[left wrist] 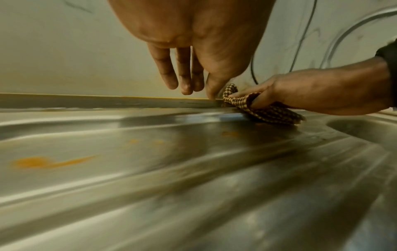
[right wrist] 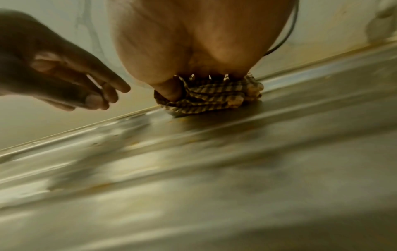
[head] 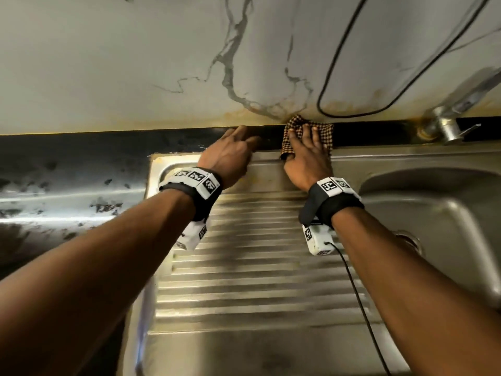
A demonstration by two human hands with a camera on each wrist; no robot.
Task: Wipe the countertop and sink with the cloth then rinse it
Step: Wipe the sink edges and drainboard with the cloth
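A brown-and-yellow checked cloth (head: pixel 325 134) lies bunched at the back edge of the steel drainboard (head: pixel 257 267), against the black strip under the wall. My right hand (head: pixel 303 147) presses down on it, fingers spread on top. In the left wrist view its thumb is tucked under the cloth (left wrist: pixel 272 113). The right wrist view shows the cloth (right wrist: pixel 206 100) crumpled under my palm (right wrist: pixel 193 42). My left hand (head: pixel 235 147) hovers just left of it, fingers straight and holding nothing. One fingertip (left wrist: pixel 211 95) touches the back ledge.
The sink basin (head: pixel 439 213) lies to the right, with the faucet (head: pixel 444 126) behind it. A black cable (head: pixel 336 63) loops down the marbled wall. A dark speckled countertop (head: pixel 67 172) lies to the left. Orange stains (left wrist: pixel 36 163) mark the drainboard.
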